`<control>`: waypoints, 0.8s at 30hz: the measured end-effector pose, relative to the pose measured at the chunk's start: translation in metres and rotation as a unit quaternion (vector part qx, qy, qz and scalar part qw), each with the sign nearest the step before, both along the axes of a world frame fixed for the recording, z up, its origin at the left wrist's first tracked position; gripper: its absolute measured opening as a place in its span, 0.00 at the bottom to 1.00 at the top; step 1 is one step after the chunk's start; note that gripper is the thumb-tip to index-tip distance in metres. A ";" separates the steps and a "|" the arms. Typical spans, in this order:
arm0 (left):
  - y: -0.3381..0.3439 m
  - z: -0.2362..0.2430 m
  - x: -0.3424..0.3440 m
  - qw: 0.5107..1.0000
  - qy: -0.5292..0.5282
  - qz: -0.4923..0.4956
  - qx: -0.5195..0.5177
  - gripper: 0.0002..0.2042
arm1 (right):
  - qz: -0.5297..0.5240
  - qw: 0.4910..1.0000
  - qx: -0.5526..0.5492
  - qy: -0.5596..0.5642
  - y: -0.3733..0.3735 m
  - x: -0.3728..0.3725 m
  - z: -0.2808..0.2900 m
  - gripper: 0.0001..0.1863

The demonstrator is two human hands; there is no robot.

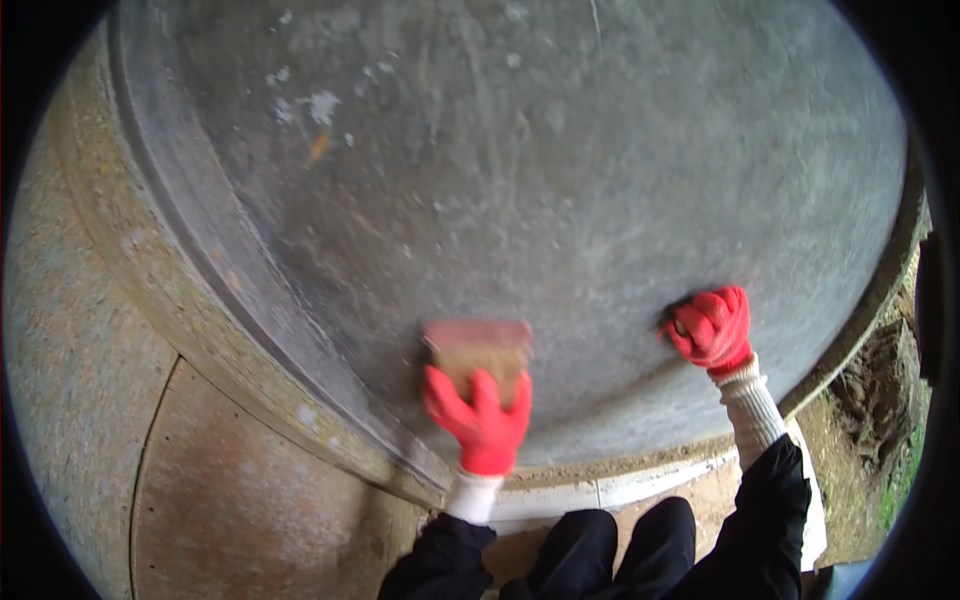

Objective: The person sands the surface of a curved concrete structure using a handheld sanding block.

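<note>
My left hand (482, 425), in a red work glove with a white cuff, grips a tan block with a reddish far edge (478, 350). The block is blurred, and its exact kind does not show. It lies against a smooth grey slab surface (560, 180), close to the near edge. Farther right, my right hand (712, 328), gloved the same way, is closed in a fist at the grey surface. A small brownish end shows at its fingers, but what they hold is mostly hidden.
Whitish patches (322, 107) and an orange-brown mark (319, 147) dot the slab. A raised, rough border (180, 270) runs along its left side. Worn brown boards (240, 490) lie at lower left. Beyond the right edge are soil and a rough dark lump (880, 390).
</note>
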State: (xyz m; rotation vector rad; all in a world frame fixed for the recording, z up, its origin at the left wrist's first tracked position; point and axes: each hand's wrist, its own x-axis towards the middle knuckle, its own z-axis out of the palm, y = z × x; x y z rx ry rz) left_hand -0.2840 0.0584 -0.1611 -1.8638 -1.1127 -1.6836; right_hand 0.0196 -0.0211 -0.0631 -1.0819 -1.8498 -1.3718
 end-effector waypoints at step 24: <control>-0.028 -0.006 0.024 0.999 -0.004 -0.038 -0.030 0.23 | 0.030 0.999 0.012 0.020 0.005 -0.001 0.000 0.18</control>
